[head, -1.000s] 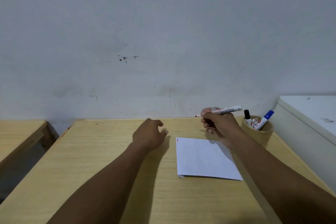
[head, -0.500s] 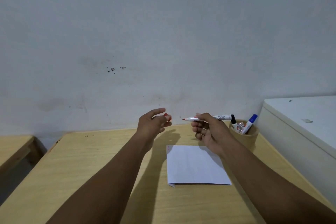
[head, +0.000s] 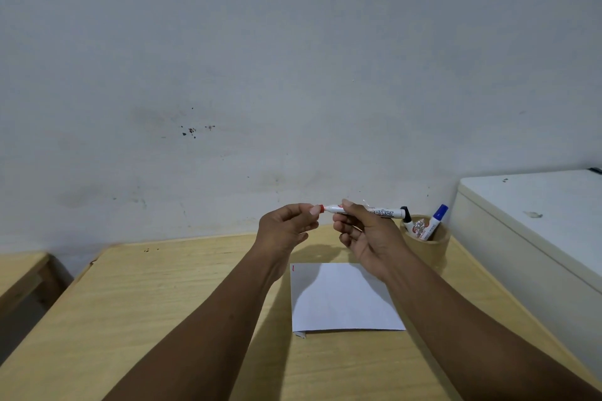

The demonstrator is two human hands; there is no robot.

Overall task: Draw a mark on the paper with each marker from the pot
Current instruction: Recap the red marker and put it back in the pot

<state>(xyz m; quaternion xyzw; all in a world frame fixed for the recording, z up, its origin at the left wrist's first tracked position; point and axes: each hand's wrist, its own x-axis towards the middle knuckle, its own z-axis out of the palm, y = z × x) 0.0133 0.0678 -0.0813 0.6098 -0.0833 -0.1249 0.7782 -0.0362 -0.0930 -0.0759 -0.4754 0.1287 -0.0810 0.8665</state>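
My right hand [head: 365, 234] holds a white marker [head: 384, 213] level above the table, its tip pointing left. My left hand [head: 286, 228] pinches the red cap [head: 321, 208] at that tip; the cap touches the marker's end. Below the hands lies a white sheet of paper [head: 342, 299] with a small red mark [head: 293, 268] at its far left corner. A tan round pot [head: 426, 242] stands behind and right of the paper. It holds a blue-capped marker [head: 436, 220] and a black-capped marker [head: 405, 216].
The wooden table [head: 156, 296] runs up to a grey wall. A white box-like unit [head: 534, 228] stands close on the right of the pot. Another wooden surface [head: 19, 273] sits at the left, across a gap.
My left hand rose from the table with the red cap and came to the marker's tip. My right hand lifted the marker off the paper and held it level.
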